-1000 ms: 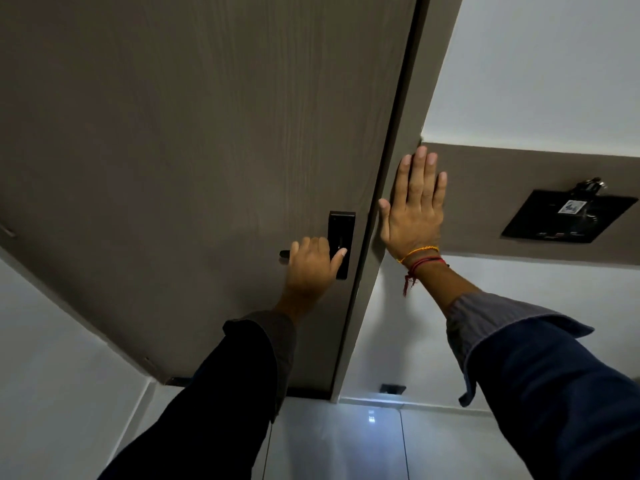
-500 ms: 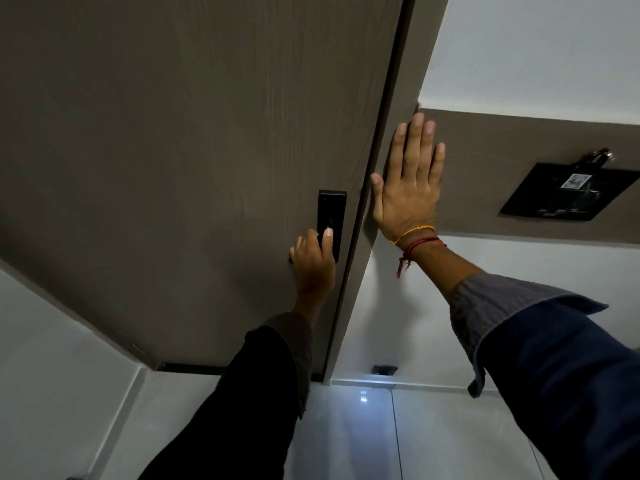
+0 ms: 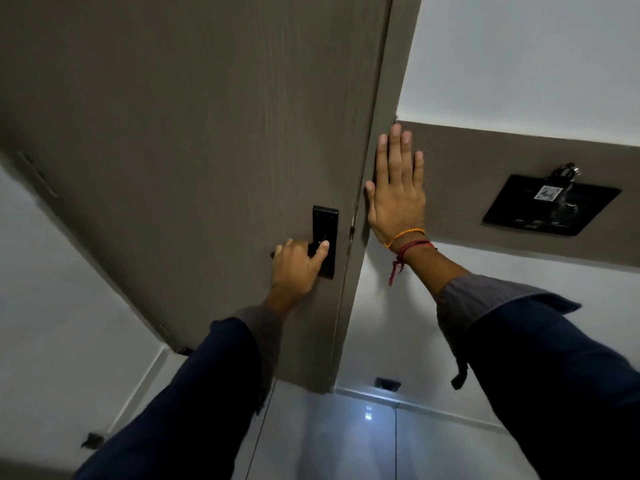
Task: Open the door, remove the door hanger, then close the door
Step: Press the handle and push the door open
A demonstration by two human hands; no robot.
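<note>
Door [image 3: 194, 140]: brown wood-grain panel; its latch edge sits against the frame [image 3: 381, 140], with only a thin dark seam between them, so it reads as closed or all but closed.
Handle [image 3: 313, 249]: dark lever on a black plate [image 3: 325, 242], mostly hidden by the fingers.
Left hand [image 3: 296, 268]: its grip is wrapped round the handle, thumb lying on the plate.
Right hand [image 3: 396, 195]: fingers straight and together, palm flat on the frame and the brown wall band [image 3: 519, 157] just beside the door edge; it holds nothing.
Change: half a second ago the left hand sat lower, at the plate's bottom corner with the thumb up its edge; now it is folded over the lever itself. The right hand has kept its flat brace on the frame across all three pictures.
Meaning: by my judgement the lever is being worked at the latch, either starting the opening or finishing the closing; the pictures alone do not settle which.
Hanger: not in view on this side of the door or in either hand; where it is, I cannot tell.
Wall panel [image 3: 550, 204]: black plate with something clipped at its top, well to the right, untouched.
</note>
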